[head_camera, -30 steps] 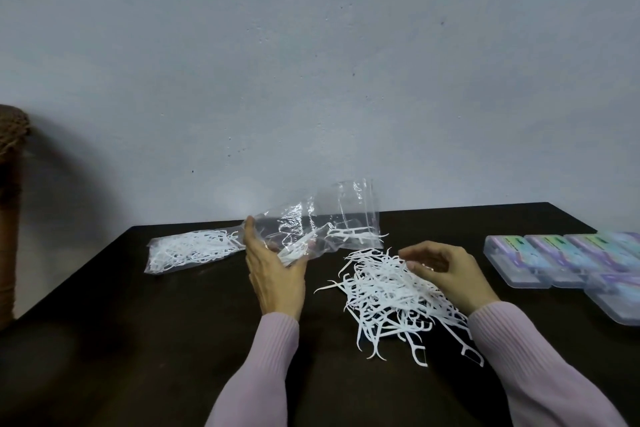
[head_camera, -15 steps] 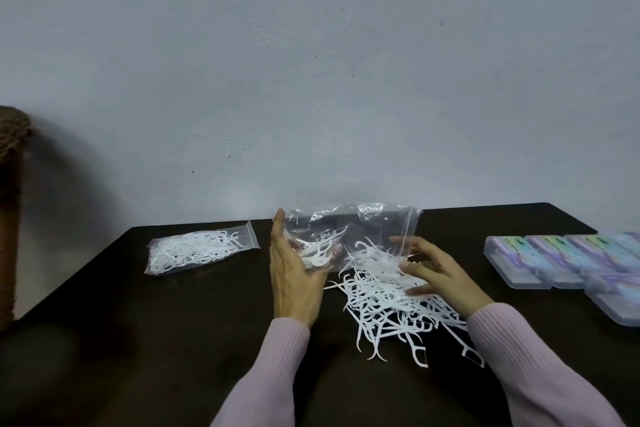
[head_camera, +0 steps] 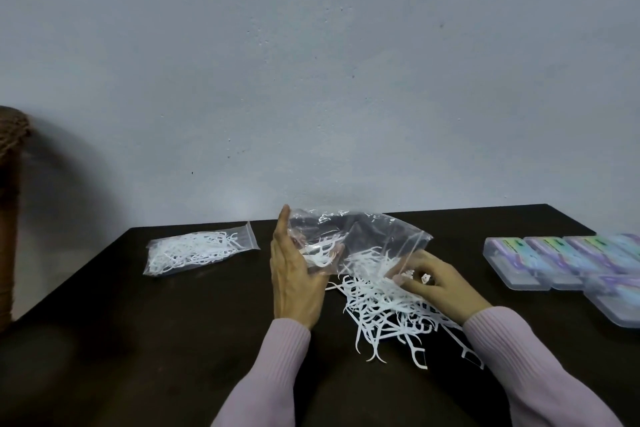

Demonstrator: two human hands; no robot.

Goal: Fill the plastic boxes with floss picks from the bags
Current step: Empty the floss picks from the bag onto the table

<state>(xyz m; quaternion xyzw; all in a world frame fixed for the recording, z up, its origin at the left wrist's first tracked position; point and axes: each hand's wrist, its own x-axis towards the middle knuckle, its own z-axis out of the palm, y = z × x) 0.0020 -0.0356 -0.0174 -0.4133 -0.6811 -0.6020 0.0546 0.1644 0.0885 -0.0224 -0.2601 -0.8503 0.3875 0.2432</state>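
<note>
Emptying clear crinkled plastic bag [head_camera: 360, 236], pinched by left hand [head_camera: 294, 281] and right hand [head_camera: 440, 279], mouth tipped down to spill remaining picks onto white floss-pick heap [head_camera: 388, 309] on dark bench [head_camera: 138, 340].

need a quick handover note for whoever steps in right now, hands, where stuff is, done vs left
Left hand: grips the near-empty clear bag, a few picks still inside.
Right hand: fingers curled at the bag's mouth, over the loose pile of floss picks on the table.
Full sealed bag: lies at the far left, untouched.
Plastic boxes: grouped at the right edge, lids apparently closed.
Done: first bag mostly emptied onto the table.
Left: shake out the last picks, open the boxes, fill them, then empty the second bag.
</note>
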